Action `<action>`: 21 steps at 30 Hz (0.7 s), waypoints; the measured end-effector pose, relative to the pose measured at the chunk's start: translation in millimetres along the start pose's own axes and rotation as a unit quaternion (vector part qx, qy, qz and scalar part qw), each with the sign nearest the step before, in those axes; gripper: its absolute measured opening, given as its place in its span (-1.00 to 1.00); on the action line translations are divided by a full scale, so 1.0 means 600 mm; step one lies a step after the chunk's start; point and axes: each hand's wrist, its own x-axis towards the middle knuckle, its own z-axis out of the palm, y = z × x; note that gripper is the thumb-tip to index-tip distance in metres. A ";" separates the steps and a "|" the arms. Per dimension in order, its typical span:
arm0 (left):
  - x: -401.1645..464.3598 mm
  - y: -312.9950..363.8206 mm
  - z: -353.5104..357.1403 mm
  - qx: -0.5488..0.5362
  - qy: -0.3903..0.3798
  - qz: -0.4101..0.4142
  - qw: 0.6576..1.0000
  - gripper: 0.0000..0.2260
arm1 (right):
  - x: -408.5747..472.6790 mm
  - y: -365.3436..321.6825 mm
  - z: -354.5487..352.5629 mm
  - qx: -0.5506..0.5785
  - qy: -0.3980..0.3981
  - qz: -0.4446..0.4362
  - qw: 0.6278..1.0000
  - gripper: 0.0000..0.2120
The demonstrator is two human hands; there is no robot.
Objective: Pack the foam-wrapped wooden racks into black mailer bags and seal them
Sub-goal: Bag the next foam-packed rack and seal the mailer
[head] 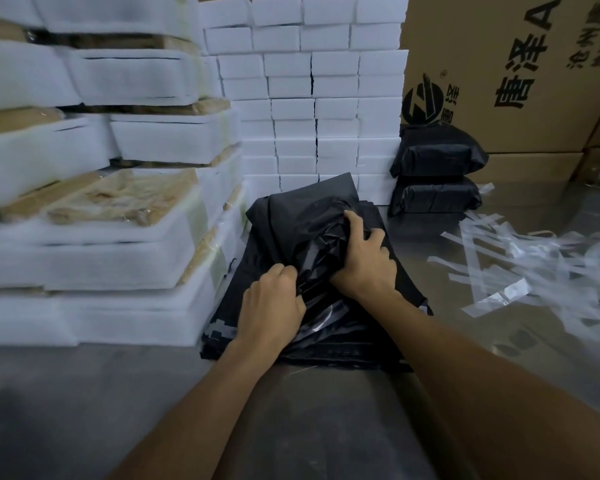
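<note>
A pile of flat black mailer bags point(329, 344) lies on the metal table point(291, 427) in front of me. Both hands grip the crumpled top black mailer bag point(291, 216) on that pile. My left hand point(271, 306) pinches its near edge, and my right hand point(364, 258) clutches the bunched plastic just beyond. Stacks of foam-wrapped wooden racks point(94, 209) fill the left side, wood showing between white foam edges. Two sealed black parcels point(437, 174) sit stacked at the back right.
A wall of small white boxes point(312, 98) rises behind the bags. Large cardboard cartons point(520, 64) stand at the back right. Several peeled clear adhesive strips point(520, 271) litter the table on the right.
</note>
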 end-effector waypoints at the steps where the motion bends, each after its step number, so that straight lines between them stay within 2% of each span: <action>1: 0.000 -0.002 0.002 -0.014 0.003 -0.017 1.000 -0.59 | -0.002 0.003 -0.001 0.006 0.004 -0.005 1.000 0.01; 2: 0.000 -0.002 0.002 -0.033 0.014 -0.029 0.999 -0.62 | -0.004 0.007 -0.001 0.013 0.007 -0.013 1.000 0.01; 4: 0.004 -0.005 0.002 -0.063 0.033 -0.075 0.995 -0.82 | -0.008 0.019 -0.002 0.026 0.014 -0.028 0.999 -0.04; 7: 0.016 -0.008 0.002 -0.065 0.012 -0.167 0.984 -0.70 | -0.011 0.048 -0.016 0.106 0.013 -0.016 0.994 -0.19; 10: 0.022 -0.011 0.005 -0.058 0.010 -0.170 0.984 -0.84 | -0.029 0.075 -0.035 0.188 0.005 -0.007 0.982 -0.28; 14: 0.023 -0.022 -0.001 -0.106 0.054 -0.181 0.976 -0.84 | -0.061 0.092 -0.044 0.230 0.026 -0.035 0.972 -0.32; 17: 0.020 -0.021 -0.005 -0.112 0.073 -0.162 0.978 -0.69 | -0.066 0.099 -0.052 0.260 0.029 -0.038 0.964 -0.41; 19: 0.016 -0.018 -0.006 -0.097 0.077 -0.129 0.984 -0.71 | -0.067 0.103 -0.060 0.262 0.027 -0.029 0.964 -0.45; 21: 0.009 -0.015 -0.005 -0.066 0.070 -0.089 0.991 -0.73 | -0.066 0.108 -0.066 0.213 0.015 -0.029 0.976 -0.45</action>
